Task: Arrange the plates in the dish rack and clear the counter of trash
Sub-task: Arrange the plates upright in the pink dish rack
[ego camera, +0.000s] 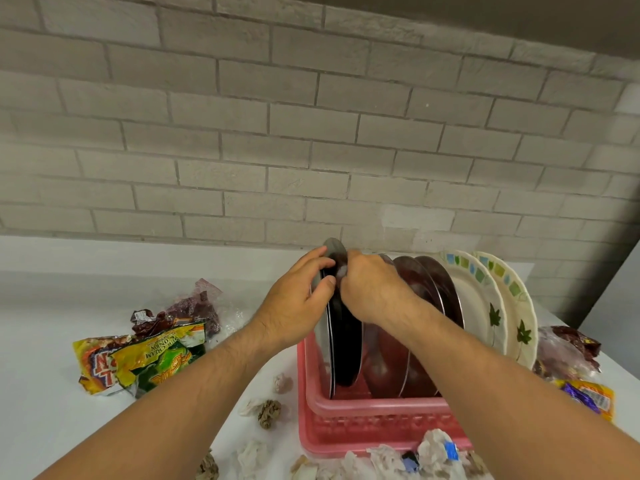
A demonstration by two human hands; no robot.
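White counter (52,306) under a grey brick wall. Pink dish rack (374,407) sits centre-right. Its leftmost plate (343,341) stands upright, its top rim pinched by the left hand (298,299) and gripped by the right hand (374,292). Wrappers (138,355) lie to the left. The right fingertips are hidden behind the rim.

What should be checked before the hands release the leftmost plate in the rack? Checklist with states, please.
1. Left hand grips the leftmost steel plate by its rim: ok.
2. Right hand curled over that plate's top edge: ok.
3. Plate's bottom seated in a slot of the pink rack: cannot tell.
4. Paper plates standing at the rack's right end: ok.
5. Counter free of trash: not ok; snack wrappers and crumpled paper lie there.
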